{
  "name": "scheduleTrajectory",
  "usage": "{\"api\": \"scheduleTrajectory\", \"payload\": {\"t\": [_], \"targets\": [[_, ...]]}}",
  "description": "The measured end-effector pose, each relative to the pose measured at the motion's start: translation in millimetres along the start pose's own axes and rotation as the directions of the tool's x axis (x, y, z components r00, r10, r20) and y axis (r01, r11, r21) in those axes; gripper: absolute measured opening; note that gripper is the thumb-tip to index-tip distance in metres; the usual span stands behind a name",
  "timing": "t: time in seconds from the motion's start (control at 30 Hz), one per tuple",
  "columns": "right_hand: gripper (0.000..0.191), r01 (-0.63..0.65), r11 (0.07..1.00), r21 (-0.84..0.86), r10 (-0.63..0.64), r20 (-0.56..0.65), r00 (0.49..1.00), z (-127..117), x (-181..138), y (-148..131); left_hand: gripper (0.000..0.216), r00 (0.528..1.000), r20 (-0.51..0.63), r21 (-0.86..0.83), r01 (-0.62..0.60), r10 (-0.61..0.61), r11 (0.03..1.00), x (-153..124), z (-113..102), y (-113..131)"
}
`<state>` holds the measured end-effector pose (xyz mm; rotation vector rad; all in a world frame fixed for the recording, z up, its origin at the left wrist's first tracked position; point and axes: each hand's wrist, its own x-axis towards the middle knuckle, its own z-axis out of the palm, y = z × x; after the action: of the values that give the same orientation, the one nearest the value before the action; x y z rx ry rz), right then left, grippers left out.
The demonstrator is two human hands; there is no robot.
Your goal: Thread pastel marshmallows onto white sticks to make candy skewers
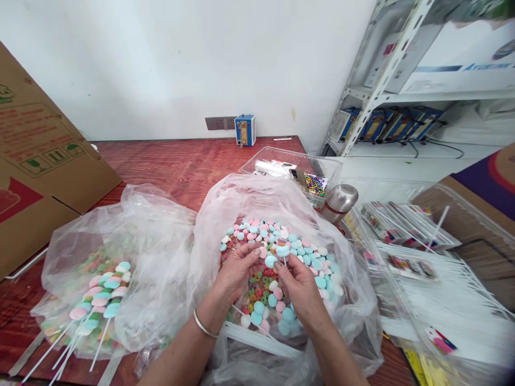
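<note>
My right hand (300,284) pinches a thin white stick with a stack of candies (282,250) on its upper end, a pale blue disc among them. A round pink candy (263,252) sits at the pinched thumb and finger of my left hand (237,271). Another blue candy (271,261) shows between the hands; what supports it is unclear. Beneath them a clear plastic bag (237,193) lies open, filled with pink, blue and white candy discs (298,246) and small coloured gummy rings (259,287). White sticks (261,339) lie across its near side.
On the left, several candy skewers (100,295) rest on another plastic bag (156,262). A cardboard box (48,134) stands behind. To the right are a steel flask (341,201), a clear tray (257,155) and a bin of white sticks (450,305).
</note>
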<state>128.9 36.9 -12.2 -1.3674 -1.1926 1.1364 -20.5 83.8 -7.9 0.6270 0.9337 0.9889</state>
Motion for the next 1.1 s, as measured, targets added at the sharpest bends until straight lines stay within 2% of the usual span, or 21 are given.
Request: {"api": "scheduleTrajectory", "payload": {"t": [0.07, 0.13, 0.3, 0.47, 0.53, 0.63, 0.73, 0.87, 1.0, 1.1], "targets": [[0.034, -0.068, 0.977, 0.204, 0.062, 0.037, 0.997, 3.5, -7.8, 1.6, 0.037, 0.998, 0.064, -0.032, 0.004, -0.002, 0.999, -5.9, 6.3, -2.2], [0.036, -0.073, 0.965, 0.253, 0.074, 0.005, 0.997, 4.8, -11.4, 3.8, 0.033, 0.994, 0.107, -0.028, -0.001, 0.004, 1.000, -10.0, 10.6, -3.8], [0.035, -0.062, 0.974, 0.218, 0.079, -0.070, 0.994, 1.6, -13.6, 7.2, 0.029, 0.986, 0.161, 0.034, -0.034, 0.028, 0.999, -14.8, 12.6, -4.6], [0.033, -0.027, 0.979, 0.203, 0.059, -0.153, 0.987, 2.3, -12.5, 3.5, 0.035, 0.959, 0.272, 0.130, -0.123, 0.084, 0.984, -17.5, 13.3, -5.1], [0.034, -0.007, 0.987, 0.160, 0.038, -0.192, 0.981, 2.9, -10.9, 0.0, 0.034, 0.958, 0.265, 0.157, -0.151, 0.106, 0.976, -18.0, 14.2, -5.6], [0.031, 0.000, 0.999, 0.050, 0.011, -0.213, 0.977, 1.3, -12.3, -6.1, 0.030, 0.973, 0.190, 0.233, -0.174, 0.131, 0.957, -17.6, 15.8, -6.5], [0.029, -0.048, 0.998, -0.041, 0.041, -0.158, 0.987, -3.4, -24.0, -9.3, 0.031, 0.986, 0.082, 0.277, -0.160, 0.143, 0.947, -15.8, 17.4, -6.6], [0.034, -0.099, 0.990, -0.100, 0.103, 0.026, 0.994, -10.8, -51.2, -6.0, 0.037, 0.989, -0.037, 0.223, -0.131, 0.143, 0.966, -12.1, 17.8, -5.3], [0.037, -0.204, 0.979, 0.004, 0.199, 0.200, 0.959, -12.9, -70.7, -3.5, 0.037, 0.981, -0.044, 0.220, -0.175, 0.189, 0.960, -9.4, 14.9, -7.0], [0.040, -0.287, 0.954, 0.090, 0.259, 0.237, 0.936, -12.2, -74.0, -6.9, 0.035, 0.978, -0.019, 0.219, -0.199, 0.208, 0.955, -10.0, 14.2, -8.6]]}}
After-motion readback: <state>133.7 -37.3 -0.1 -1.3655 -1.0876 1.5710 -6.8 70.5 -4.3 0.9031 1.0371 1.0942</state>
